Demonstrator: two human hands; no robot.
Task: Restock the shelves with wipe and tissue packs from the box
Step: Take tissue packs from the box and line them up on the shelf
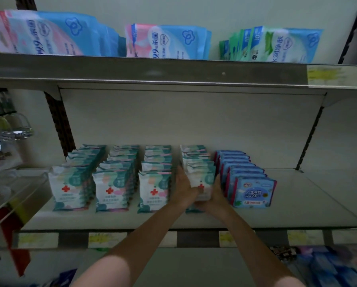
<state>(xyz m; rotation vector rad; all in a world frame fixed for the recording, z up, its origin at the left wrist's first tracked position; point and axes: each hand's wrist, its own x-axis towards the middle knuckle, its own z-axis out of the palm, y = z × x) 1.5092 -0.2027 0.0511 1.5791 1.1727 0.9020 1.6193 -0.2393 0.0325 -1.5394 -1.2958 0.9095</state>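
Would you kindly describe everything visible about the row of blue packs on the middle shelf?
The row of blue packs stands upright, one behind another, running back toward the shelf wall, just right of the red-cross wipe row. Each soft, glossy-looking pack is blue with dark pink side edges; the front one carries white lettering and cartoon print. The right hand, gripping the neighbouring white pack, lies close against its left side. Bare middle shelf extends to its right.

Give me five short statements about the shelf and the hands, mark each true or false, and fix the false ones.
1. Both hands hold the front of the fourth row of white wipe packs. True.
2. The blue packs stand left of all white rows. False: they are the rightmost row.
3. The left hand hangs idle. False: it grips the packs.
4. The right hand is beside the blue packs. True.
5. The upper shelf is bare. False: it carries larger packs.
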